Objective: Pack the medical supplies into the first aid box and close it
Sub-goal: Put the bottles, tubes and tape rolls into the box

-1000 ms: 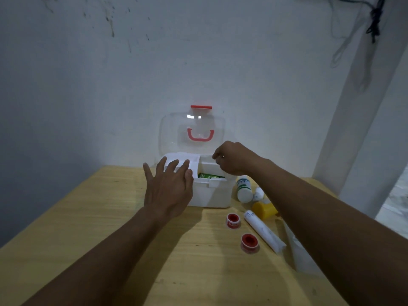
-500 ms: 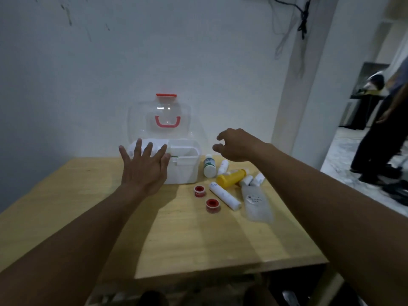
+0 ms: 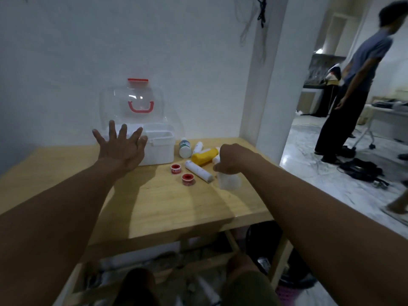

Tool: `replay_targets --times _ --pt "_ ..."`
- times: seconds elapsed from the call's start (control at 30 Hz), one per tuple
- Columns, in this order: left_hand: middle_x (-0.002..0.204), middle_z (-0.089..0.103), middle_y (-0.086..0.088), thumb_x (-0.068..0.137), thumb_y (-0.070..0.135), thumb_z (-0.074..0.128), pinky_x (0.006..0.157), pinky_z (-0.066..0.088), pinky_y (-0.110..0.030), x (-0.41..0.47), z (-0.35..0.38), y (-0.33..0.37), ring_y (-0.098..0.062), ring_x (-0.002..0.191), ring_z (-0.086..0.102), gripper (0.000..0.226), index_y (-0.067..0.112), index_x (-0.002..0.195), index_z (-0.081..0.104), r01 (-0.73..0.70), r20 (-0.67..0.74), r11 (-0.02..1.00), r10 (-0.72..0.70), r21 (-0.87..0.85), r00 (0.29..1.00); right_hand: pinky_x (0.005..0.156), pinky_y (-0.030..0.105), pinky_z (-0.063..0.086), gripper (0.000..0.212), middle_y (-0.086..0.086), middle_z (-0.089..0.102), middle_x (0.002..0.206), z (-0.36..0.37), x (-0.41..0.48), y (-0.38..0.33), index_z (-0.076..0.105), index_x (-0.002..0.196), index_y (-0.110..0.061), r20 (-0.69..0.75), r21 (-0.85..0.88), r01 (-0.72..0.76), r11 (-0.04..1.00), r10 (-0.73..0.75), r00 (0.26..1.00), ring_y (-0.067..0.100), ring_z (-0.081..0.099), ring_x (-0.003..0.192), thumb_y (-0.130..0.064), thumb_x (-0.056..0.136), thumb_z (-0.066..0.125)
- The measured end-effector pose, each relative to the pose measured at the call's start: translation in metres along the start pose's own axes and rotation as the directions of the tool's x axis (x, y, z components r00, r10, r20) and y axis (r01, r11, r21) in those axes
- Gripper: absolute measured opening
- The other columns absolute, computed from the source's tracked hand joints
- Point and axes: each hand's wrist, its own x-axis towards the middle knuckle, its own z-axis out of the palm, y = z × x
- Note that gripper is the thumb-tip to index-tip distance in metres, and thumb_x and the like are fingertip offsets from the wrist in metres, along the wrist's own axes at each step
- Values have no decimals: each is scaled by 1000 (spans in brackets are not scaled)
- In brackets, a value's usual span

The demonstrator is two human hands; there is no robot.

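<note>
The white first aid box stands at the table's back with its clear lid upright against the wall. My left hand is spread flat against the box's left front. My right hand pinches the top of a clear plastic pouch lying on the table to the right. Between box and pouch lie a white bottle with green label, a yellow bottle, a white roll, small white tubes and two red tape rolls.
The wooden table ends at its front edge close below the supplies and at a white pillar on the right. A person stands on the tiled floor beyond. Bags and clutter lie under the table.
My right hand has come down from above the supplies onto the plastic pouch and taken hold of it. The view has swung right and downward. My left hand stays at the box.
</note>
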Motion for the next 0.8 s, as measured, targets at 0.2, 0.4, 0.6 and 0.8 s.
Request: replay_targets --times 0.2,0.4,0.6,0.8 --pt "164 4 -9 92 61 -6 107 -15 -68 2 0 -1 -34 148 -16 68 36 154 7 1 32 1000 -1 -11 999 95 46 52 70 11 49 141 1 -15 -4 46 138 -13 193 -89 -9 996 26 981 37 48 128 -56 85 59" --pt "163 13 -9 93 60 -3 108 -12 -69 2 -1 -4 -34 149 -9 67 35 153 14 -6 12 999 7 -47 1000 71 33 51 50 7 57 106 -22 -28 3 55 126 -7 127 60 -64 996 56 990 25 57 92 -36 86 65" --pt "157 30 -12 100 49 12 111 -2 -69 0 -8 -1 -35 149 6 58 27 150 30 41 -126 988 -60 -148 990 50 28 37 42 3 52 70 -68 -5 7 46 68 -12 -60 133 -13 991 21 998 20 52 63 -38 74 78" --pt "159 27 -10 99 50 9 113 -2 -68 8 -9 -5 -33 150 4 59 29 150 30 71 -118 984 -91 -166 989 53 28 36 44 2 56 73 -96 42 -23 67 82 -8 -108 112 90 990 -78 991 16 52 65 -49 66 75"
